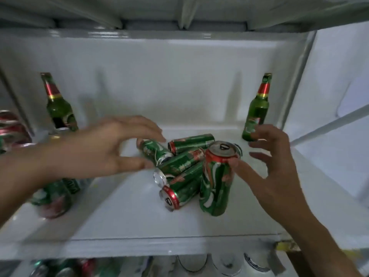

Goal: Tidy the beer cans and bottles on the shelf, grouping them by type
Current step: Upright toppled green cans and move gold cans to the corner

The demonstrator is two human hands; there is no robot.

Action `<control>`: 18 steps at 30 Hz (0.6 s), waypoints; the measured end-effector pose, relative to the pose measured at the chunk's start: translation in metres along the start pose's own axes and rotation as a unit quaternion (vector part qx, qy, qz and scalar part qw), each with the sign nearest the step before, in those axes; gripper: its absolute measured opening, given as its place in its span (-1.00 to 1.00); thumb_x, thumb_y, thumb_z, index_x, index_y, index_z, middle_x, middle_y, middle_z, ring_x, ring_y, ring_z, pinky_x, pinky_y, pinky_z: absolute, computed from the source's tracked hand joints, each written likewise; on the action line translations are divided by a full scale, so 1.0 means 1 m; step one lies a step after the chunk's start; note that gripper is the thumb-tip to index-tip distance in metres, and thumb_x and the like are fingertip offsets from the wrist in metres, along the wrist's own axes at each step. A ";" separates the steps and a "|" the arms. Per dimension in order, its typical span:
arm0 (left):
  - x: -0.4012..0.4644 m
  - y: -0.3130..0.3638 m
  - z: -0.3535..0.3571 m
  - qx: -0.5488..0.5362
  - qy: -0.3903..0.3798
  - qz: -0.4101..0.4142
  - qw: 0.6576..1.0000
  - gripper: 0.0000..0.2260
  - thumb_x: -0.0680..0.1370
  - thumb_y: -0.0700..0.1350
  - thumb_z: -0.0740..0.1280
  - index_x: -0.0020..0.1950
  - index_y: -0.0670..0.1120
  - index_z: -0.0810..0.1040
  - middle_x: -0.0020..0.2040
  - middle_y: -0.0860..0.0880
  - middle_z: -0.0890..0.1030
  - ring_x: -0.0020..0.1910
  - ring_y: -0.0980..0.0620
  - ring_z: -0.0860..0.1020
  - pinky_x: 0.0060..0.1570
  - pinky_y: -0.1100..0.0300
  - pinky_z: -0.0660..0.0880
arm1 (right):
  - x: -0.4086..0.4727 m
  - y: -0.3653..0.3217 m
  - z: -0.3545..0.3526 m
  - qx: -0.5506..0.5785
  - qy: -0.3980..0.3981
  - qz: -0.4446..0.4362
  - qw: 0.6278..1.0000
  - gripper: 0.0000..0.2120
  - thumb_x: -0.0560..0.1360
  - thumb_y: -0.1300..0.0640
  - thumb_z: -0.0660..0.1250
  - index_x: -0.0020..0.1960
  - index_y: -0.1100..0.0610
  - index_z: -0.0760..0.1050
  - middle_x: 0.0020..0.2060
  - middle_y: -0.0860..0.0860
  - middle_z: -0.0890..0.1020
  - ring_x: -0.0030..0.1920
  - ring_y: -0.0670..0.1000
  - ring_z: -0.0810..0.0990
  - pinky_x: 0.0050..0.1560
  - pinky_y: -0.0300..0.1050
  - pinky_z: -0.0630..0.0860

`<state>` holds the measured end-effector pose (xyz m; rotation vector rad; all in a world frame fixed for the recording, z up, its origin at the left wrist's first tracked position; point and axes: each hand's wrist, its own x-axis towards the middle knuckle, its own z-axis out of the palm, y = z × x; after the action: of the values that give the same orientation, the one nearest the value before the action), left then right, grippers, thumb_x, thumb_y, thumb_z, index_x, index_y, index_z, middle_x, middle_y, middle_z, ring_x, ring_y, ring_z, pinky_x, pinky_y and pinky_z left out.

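Observation:
On the white shelf [123, 220] several green cans lie in a heap [179, 166] at the middle. One dented green can [216, 184] stands upright at the heap's right side. My right hand [267, 168] is spread beside it, thumb touching the can's red rim, fingers apart and holding nothing. My left hand [111, 146] hovers open over the leftmost lying can [154, 150]. A green bottle [60, 108] stands at the back left and another green bottle [256, 112] at the back right, just behind my right fingers.
More cans [54, 196] lie under my left forearm at the shelf's left front. Red-and-green cans [12, 128] are stacked beyond the left post. A lower shelf holds cans [65, 268] and white cups [225, 264]. A shelf underside hangs close overhead.

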<state>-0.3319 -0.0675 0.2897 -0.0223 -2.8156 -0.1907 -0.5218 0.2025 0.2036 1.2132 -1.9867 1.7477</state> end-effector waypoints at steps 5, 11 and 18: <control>-0.006 0.046 0.095 -0.059 -0.052 -0.076 0.994 -0.21 0.41 0.39 0.44 0.57 0.25 0.25 0.45 0.32 0.28 0.40 0.29 0.35 0.41 0.11 0.42 | -0.008 0.018 0.011 0.011 -0.111 0.087 0.990 -0.11 0.27 -0.33 0.58 0.47 -0.24 0.25 0.36 -0.28 0.44 0.32 -0.29 0.47 0.30 -0.22 0.46; -0.013 0.049 0.160 -0.032 0.053 -0.141 0.988 -0.20 0.43 0.24 0.51 0.58 0.19 0.23 0.39 0.20 0.24 0.34 0.16 0.37 0.11 0.18 0.57 | -0.013 0.022 0.021 0.051 -0.151 0.117 0.980 -0.22 0.33 -0.06 0.63 0.40 -0.32 0.29 0.30 -0.30 0.50 0.19 -0.43 0.51 0.05 -0.49 0.52; -0.012 0.045 0.177 -0.091 0.180 -0.127 0.971 -0.33 0.34 -0.06 0.64 0.43 0.04 0.54 0.29 0.11 0.49 0.22 0.10 0.53 0.23 0.15 0.55 | -0.012 0.023 0.024 0.054 -0.128 0.121 0.983 -0.37 0.33 0.00 0.64 0.22 -0.40 0.40 0.12 -0.33 0.63 0.11 -0.34 0.61 0.07 -0.35 0.58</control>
<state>-0.3738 0.0012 0.1252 0.3007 -2.4215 -0.4629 -0.5216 0.1845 0.1732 1.3376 -2.2962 1.9182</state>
